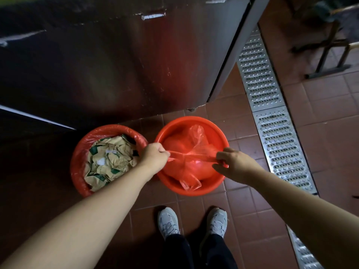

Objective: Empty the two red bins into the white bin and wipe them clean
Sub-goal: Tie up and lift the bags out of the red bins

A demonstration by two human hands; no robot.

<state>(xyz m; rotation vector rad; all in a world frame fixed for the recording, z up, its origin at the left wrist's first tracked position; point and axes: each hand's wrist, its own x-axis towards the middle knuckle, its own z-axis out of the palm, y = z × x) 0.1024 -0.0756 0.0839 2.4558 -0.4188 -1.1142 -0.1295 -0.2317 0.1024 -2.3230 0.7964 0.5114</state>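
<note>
Red plastic liner bag point(191, 152) sat gathered inside the right-hand red bin point(217, 131), two corners drawn taut across the bin's mouth. Left hand point(153, 155) clenched around one twisted corner, at the bin's left rim. Right hand point(232, 162) pinched the other corner between thumb and fingertips, at the bin's right rim. Looked to be mid-knot, closing the bag before lifting it out. Contents of that bag hidden by the red plastic.

Just left of that bin, touching or nearly so, stood the second red bin point(77, 162), still lined and heaped with crumpled brown paper wrappers point(108, 162). White bin not in view.

Behind both bins rose a dark steel cabinet front point(116, 65). Right of the bins ran a perforated metal floor drain point(275, 136) across reddish floor tiles point(242, 200). Below the bin, a pair of grey trainers point(194, 222).

To finish well: pull both corners evenly, cross them low against the bag's bulk, cinch snugly without tearing the thin plastic, then lift straight up so nothing spills.
</note>
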